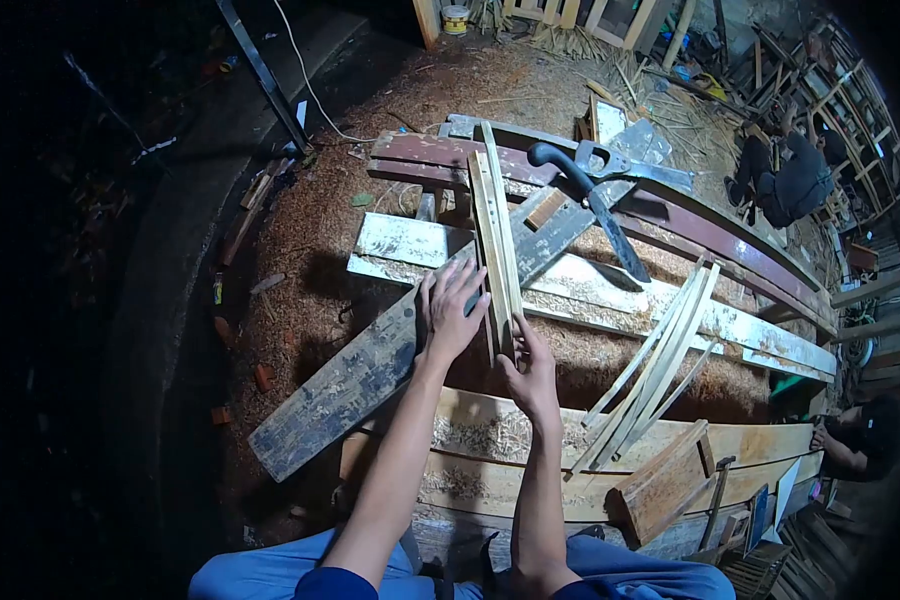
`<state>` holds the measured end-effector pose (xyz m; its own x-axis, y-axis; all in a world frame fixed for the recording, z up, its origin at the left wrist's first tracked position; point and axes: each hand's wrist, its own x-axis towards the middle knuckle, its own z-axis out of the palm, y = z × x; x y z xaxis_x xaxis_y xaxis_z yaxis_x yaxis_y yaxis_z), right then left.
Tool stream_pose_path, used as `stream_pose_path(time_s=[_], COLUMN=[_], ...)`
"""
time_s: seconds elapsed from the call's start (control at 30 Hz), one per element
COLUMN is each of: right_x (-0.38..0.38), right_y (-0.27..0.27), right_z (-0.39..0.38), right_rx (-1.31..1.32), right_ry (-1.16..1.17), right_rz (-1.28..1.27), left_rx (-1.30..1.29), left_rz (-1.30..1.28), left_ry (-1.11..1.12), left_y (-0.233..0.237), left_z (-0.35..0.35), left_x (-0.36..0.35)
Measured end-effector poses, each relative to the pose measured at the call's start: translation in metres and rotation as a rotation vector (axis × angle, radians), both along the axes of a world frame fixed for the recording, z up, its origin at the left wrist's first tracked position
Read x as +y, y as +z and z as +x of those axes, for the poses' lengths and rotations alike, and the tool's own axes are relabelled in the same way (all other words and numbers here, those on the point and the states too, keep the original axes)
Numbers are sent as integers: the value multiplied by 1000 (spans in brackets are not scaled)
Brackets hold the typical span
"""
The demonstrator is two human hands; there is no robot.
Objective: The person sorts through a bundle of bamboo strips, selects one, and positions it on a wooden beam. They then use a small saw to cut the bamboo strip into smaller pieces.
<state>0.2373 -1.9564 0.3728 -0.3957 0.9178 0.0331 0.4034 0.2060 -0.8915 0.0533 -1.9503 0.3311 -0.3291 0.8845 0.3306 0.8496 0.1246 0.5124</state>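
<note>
Several narrow wooden strips [497,225] lie lengthwise, close together, across a worn grey board [345,375]. My left hand [452,305] rests on the left side of the strips, its fingers spread over their edge and the board. At the lower end of the strips, my right hand [530,368] has its thumb and fingers around their right side. A dark-handled saw [595,205] lies beyond the hands, on the boards to the right. A second saw [650,172] with a grey handle lies behind it.
More thin strips [660,365] lie at the right, by a wooden trough-like piece [663,483]. A maroon plank [705,232] and a white plank [410,238] stretch across. One person [792,180] crouches at upper right; another person [860,440] is at the right edge. Shavings cover the ground.
</note>
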Motion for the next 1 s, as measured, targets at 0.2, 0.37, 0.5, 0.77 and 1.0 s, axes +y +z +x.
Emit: stream_pose_path(time_s=[0.2,0.37,0.5,0.77,1.0], right_x=[-3,-6,-9,-12,-16], right_y=[-14,-12,-6,-17,-7], right_z=[12,13,14,15,18], right_rx=[169,258,337,399,71], right_ry=[-129,-184,-164,-164,-140], right_rz=[-215,-277,-402,-411,-36], left_rx=[-16,-13,-24,-105,-125], left_rz=[3,23,30,-15,-8], left_ry=[1,8,4,-20,15], left_y=[-2,-4,-4,-6,0], left_z=[0,-1,-1,7,16], left_x=[1,2,2,1,2])
